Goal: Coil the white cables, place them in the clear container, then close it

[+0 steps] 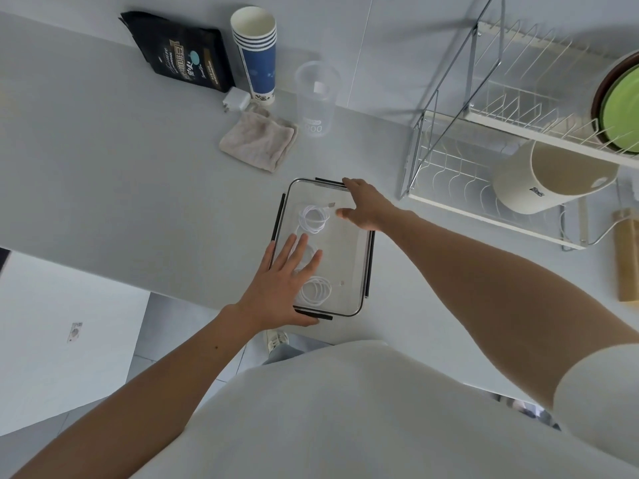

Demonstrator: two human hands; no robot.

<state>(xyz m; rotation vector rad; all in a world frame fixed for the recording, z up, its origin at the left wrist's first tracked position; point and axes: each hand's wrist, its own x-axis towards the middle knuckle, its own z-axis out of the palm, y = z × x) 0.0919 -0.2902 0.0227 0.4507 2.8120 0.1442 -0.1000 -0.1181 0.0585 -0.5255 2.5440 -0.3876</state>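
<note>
Desk: I see a pale grey desk (pixel 103 167) running across my whole view, its near edge cutting diagonally through the lower left.
Wall: a plain light-grey wall (pixel 397 36) rises directly behind the desk, and one thin seam (pixel 359 57) runs down it.
Floor: below the desk edge I make out light tiles (pixel 162 326) with faint joints.
Lower left: a flat white surface (pixel 45 375) sits lower than the desk; I cannot tell what it belongs to.
Rack: a two-tier wire dish rack (pixel 484 191), white and chrome, stands on the desk at right, near the wall.
Light: soft and even from my feed; the rack throws a blurred grey shadow (pixel 446 32) onto the wall.
</note>
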